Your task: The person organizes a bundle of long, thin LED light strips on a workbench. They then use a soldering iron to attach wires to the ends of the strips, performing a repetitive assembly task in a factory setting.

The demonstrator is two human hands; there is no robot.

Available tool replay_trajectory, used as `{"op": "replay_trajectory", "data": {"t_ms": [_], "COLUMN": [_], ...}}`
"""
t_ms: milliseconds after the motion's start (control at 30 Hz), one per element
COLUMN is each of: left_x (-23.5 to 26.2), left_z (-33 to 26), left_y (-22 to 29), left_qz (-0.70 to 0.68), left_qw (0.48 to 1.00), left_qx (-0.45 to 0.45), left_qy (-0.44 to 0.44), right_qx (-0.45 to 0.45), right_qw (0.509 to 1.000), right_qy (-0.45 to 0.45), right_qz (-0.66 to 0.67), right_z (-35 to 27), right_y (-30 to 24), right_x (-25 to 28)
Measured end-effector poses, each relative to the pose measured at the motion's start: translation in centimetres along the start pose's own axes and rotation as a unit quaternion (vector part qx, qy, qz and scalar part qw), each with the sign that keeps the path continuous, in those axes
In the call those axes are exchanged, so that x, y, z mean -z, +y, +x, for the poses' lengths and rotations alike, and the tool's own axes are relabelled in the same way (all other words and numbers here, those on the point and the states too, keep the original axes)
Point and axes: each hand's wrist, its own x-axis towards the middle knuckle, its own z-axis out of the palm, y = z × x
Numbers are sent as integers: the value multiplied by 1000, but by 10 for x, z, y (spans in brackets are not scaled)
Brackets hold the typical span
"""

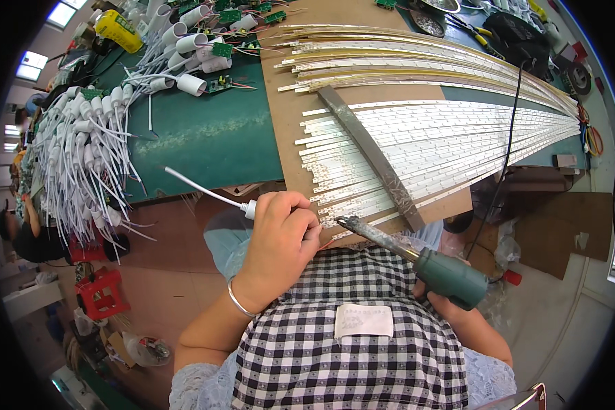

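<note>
My left hand [275, 236] is closed around a white cap with a cable [212, 197], whose tinned end points away to the left. Thin red wires show beneath these fingers, beside the near end of the white LED strips [444, 140]. My right hand [447, 305] grips the green handle of a soldering iron [451, 275], partly hidden behind it. The iron's dark tip lies over the strip ends, just right of my left fingers. Across the fanned strips rests a dark flat bar [369, 157]. Whether the tip touches a strip, I cannot tell.
More LED strips [403, 58] lie behind on brown board [287, 130]. White corded caps [82, 147] hang in a heap at the table's left edge. White tubes [191, 83] and green circuit boards stand behind. The iron's black cord [511, 147] crosses the strips. A red stool [104, 294] is left.
</note>
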Motion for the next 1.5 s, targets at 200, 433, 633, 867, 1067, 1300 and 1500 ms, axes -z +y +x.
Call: {"op": "replay_trajectory", "data": {"t_ms": [200, 433, 633, 867, 1067, 1300, 1500], "left_x": [8, 14, 14, 15, 15, 13, 17], "left_z": [-3, 0, 5, 5, 4, 2, 3], "left_y": [-6, -17, -21, -21, -21, -20, -19], "left_qz": [64, 62, 49, 47, 56, 41, 52], "left_qw": [995, 975, 967, 970, 968, 973, 973], "left_qx": [-82, -212, -250, -236, -241, -226, -222], "left_qy": [-1, 1, -1, -21, -41, -9, -42], "right_qx": [-92, -22, -14, -103, -17, -17, -54], "right_qw": [995, 999, 999, 994, 999, 999, 998], "right_qy": [1, -8, -42, 38, 36, 16, 26], "right_qz": [31, -46, 2, 11, 19, -22, -37], "right_z": [-9, -5, -9, -8, 0, 0, -4], "right_y": [4, -1, 2, 0, 1, 1, 4], "right_x": [2, 1, 3, -6, -10, -7, -9]}}
